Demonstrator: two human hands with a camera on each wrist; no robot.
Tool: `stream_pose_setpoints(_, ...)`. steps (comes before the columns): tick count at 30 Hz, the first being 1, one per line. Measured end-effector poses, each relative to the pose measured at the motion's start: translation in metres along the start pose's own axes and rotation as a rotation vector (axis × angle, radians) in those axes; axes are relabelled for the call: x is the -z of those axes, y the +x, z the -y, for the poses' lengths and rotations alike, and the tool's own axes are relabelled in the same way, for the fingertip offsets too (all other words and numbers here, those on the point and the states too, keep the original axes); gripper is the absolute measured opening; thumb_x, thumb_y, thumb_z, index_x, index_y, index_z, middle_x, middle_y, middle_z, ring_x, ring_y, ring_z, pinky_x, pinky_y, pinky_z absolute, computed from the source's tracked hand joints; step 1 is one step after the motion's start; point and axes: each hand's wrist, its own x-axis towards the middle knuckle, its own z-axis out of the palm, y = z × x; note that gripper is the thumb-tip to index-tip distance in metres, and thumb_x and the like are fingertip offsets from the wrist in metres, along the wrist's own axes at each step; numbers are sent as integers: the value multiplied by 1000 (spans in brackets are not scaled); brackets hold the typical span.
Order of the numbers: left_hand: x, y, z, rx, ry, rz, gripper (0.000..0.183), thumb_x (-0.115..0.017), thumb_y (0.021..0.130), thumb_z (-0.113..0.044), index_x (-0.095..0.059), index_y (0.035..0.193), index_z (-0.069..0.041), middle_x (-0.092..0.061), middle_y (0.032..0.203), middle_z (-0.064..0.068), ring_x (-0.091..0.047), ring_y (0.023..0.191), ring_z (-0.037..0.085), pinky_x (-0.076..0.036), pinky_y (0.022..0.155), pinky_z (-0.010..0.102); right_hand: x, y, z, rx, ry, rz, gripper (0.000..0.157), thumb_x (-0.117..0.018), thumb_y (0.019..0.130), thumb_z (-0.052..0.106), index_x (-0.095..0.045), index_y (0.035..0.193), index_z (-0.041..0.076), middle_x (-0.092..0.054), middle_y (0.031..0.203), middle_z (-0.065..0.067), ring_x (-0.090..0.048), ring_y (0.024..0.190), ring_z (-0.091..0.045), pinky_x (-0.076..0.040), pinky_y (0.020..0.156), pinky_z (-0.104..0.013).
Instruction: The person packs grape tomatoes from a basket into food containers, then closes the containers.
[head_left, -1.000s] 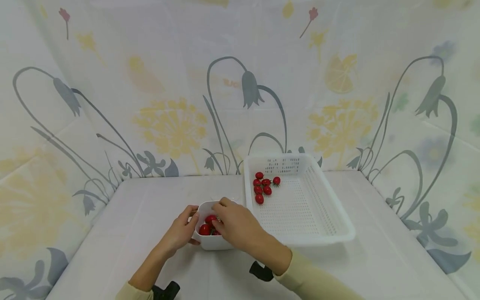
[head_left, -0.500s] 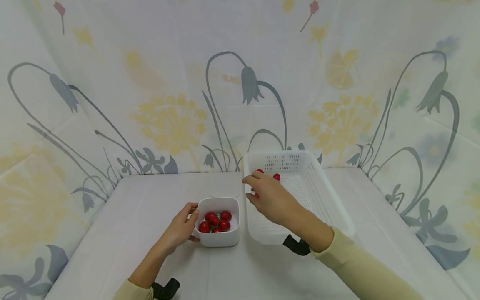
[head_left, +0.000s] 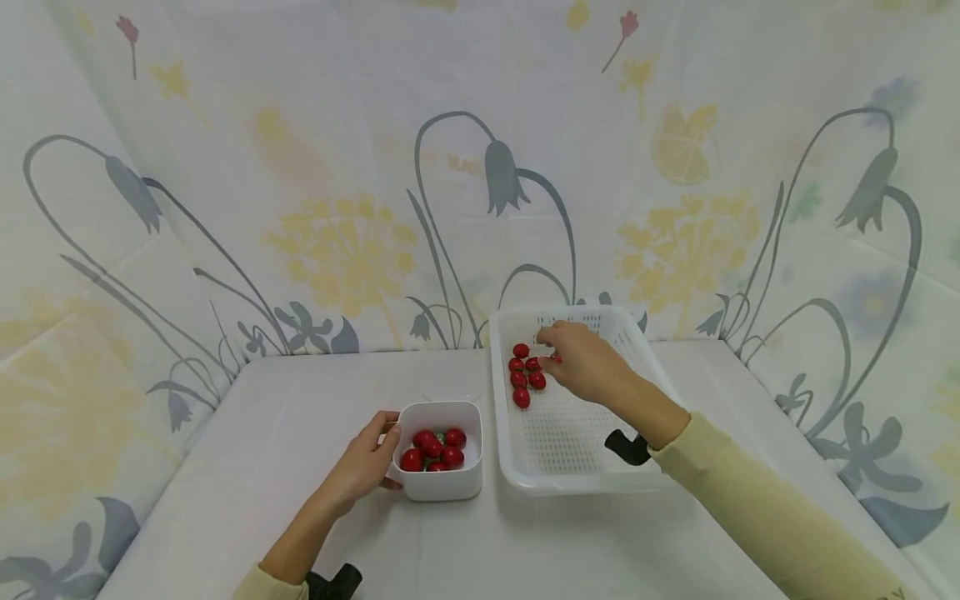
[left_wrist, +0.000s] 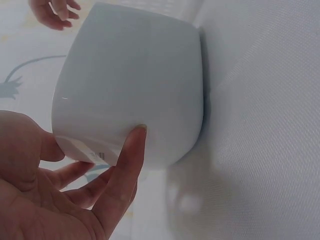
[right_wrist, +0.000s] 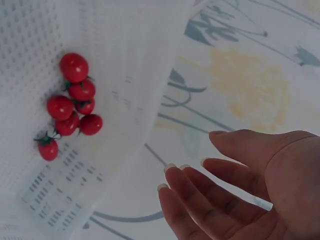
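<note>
A small white square tub (head_left: pixel 442 487) stands on the table with several red cherry tomatoes (head_left: pixel 432 447) inside. My left hand (head_left: pixel 363 462) holds it by its left side, fingers bent against the outer wall and thumb up by the rim. That tub wall (left_wrist: pixel 135 75) fills much of the left wrist view. To its right, my right hand (head_left: pixel 588 362) hovers over a white perforated basket (head_left: pixel 558 437), fingertips beside a group of cherry tomatoes (right_wrist: pixel 60 107) in its back left corner. In the right wrist view this hand's fingers are relaxed and parted, with nothing between them.
A white cloth covers the table (head_left: pixel 300 400), and a flower-patterned curtain (head_left: pixel 480 208) rises behind it and at both sides. The basket's raised walls stand close to the tub, with a narrow gap between. Black straps (head_left: pixel 628 447) sit at the wrists.
My right hand has gone from inside the tub to the basket, then shifted right, uncovering the tomatoes on the basket's left side. The left hand has stayed at the tub.
</note>
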Motion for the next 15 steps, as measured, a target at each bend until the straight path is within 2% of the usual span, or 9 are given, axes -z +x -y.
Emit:
stream_pose_setpoints(4,-1,1,0,0,4,-2,33,-45,109,-16,-48,140,-5,-49,144,24,-60,115,43,-64,60,42,-2,11,-19,-6,16,35,27,-69,94,3,-67,119,-7,-70,117,-22,-68,102,-34,-59,89,-46)
stream_pose_setpoints(10,-1,1,0,-2,3,-8,33,-46,109,-15,-48,140,-5,-50,144,24,-60,113,42,-64,59,42,-16,27,-45,-1,64,88,22,-70,93,5,-69,111,-7,-71,104,-19,-67,96,-32,-59,86,-46)
stream_pose_setpoints(15,-1,1,1,-6,8,-2,34,-45,109,-15,-47,141,-4,-49,144,25,-60,114,42,-64,60,42,-30,36,-63,-74,143,171,21,-69,94,7,-70,110,-6,-71,101,-17,-65,91,-28,-59,83,-43)
